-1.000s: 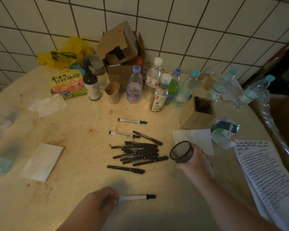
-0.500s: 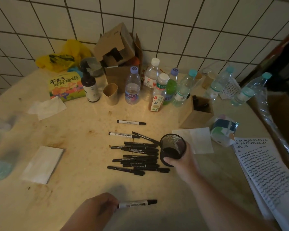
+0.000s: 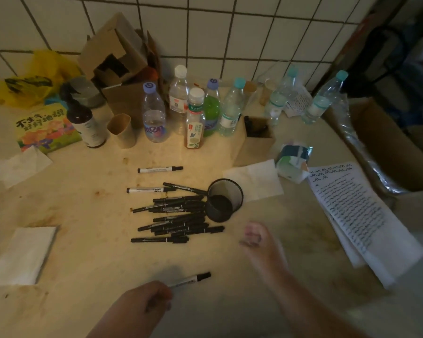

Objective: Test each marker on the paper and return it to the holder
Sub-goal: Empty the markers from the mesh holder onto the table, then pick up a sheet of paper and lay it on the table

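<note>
My left hand grips a white marker with a black cap low in the view, cap pointing right. A black mesh holder stands on the table, empty, at the right end of a pile of several black markers. Two white markers lie apart above the pile. My right hand is blurred, below and right of the holder, holding nothing, with its fingers curled. A stack of paper covered in scribbled lines lies at the right.
Several bottles, a cardboard tube and cardboard boxes stand along the tiled wall. Tissues lie on the table, a tissue pack near the paper. A colourful book is at the back left.
My right hand set the mesh holder down beside the marker pile, let go and drew back toward me. My left hand kept its marker, tilting it slightly upward.
</note>
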The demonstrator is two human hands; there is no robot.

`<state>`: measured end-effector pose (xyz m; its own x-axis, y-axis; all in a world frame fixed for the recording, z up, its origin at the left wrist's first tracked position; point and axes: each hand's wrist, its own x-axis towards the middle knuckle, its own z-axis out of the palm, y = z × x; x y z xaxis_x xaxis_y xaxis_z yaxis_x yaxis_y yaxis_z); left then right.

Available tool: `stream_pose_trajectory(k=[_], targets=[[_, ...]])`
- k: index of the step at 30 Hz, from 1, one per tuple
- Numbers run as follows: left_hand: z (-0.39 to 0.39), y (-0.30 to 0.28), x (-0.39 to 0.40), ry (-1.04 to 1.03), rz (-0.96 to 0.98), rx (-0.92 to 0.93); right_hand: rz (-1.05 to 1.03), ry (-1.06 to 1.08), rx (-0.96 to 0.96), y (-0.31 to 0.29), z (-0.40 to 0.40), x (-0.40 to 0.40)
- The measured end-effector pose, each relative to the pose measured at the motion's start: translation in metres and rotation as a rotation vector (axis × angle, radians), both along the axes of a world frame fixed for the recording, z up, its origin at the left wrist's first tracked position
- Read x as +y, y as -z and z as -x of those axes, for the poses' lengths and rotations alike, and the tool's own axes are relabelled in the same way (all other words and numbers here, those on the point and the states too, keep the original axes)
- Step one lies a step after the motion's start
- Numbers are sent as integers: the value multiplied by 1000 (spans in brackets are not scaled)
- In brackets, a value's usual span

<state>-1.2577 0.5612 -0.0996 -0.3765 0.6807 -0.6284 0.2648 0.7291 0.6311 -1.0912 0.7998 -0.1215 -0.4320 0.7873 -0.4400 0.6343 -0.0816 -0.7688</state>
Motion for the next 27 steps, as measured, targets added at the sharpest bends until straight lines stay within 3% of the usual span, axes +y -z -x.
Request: stream_pose_trajectory(k=[5, 14, 27], targets=[[-40, -8, 30, 41, -46, -4, 3, -1, 43, 3, -80, -34], [-170, -3, 85, -203, -86, -132, 10, 35, 77, 0, -250, -15], [-244, -23, 155, -286, -95, -103, 111, 94, 168, -13, -323, 67]])
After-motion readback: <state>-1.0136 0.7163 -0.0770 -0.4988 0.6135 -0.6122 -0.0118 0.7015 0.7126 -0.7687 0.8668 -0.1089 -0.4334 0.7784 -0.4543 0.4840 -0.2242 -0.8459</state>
